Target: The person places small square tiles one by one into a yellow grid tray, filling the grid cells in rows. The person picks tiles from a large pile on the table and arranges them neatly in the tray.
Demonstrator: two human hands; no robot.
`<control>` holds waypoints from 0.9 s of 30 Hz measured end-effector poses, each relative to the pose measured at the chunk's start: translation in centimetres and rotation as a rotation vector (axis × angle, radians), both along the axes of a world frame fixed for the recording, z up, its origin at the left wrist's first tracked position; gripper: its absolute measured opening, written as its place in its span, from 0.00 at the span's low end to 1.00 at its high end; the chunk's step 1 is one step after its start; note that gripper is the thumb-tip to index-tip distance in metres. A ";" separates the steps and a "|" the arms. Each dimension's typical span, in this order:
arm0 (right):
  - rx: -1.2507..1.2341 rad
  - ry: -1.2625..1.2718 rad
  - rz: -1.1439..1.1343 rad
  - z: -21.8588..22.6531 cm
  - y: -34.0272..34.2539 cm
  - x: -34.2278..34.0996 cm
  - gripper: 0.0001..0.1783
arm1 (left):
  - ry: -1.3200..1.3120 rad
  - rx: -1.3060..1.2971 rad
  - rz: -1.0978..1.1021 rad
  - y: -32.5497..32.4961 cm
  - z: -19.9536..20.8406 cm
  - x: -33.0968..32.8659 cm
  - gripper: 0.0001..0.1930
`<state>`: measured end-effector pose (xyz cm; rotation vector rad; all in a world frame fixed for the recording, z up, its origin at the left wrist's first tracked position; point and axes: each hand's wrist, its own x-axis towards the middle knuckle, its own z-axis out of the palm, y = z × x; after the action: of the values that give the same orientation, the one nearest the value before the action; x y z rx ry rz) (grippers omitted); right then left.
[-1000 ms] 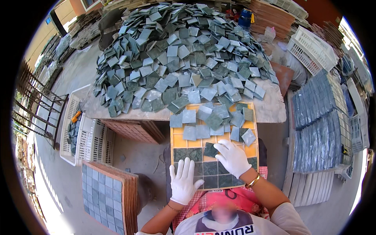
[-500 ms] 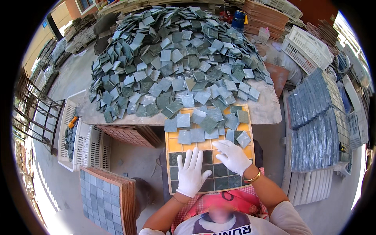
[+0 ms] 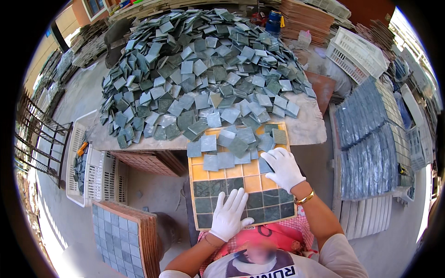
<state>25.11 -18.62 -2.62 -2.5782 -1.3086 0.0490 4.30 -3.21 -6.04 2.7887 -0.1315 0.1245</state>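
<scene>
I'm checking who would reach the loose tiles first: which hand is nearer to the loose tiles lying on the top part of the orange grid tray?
Right. The right hand touches the loose tiles; the left hand rests lower, on set tiles.

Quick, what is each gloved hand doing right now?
Left hand: open, fingers spread flat on the dark tiles, holding nothing.
Right hand: resting on the orange tray; grip cannot be told.

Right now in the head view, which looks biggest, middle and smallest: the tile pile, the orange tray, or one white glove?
1. Tile pile
2. Orange tray, though it sits nearer the camera
3. White glove
</scene>
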 end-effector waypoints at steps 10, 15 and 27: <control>0.110 -0.145 0.073 1.5 0.0 -1.3 0.33 | 0.045 0.049 0.126 1.3 0.4 -4.0 0.42; 0.013 0.111 0.092 0.1 2.5 -4.2 0.32 | 0.036 0.083 0.194 1.4 0.2 -1.6 0.44; 0.078 0.418 -0.064 -1.1 0.8 -5.3 0.21 | -0.053 0.040 0.237 0.5 -0.3 2.8 0.41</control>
<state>19.78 -17.84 -3.69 -2.3697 -1.0491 0.4863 7.09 -2.69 -6.35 2.8321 0.1861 0.2563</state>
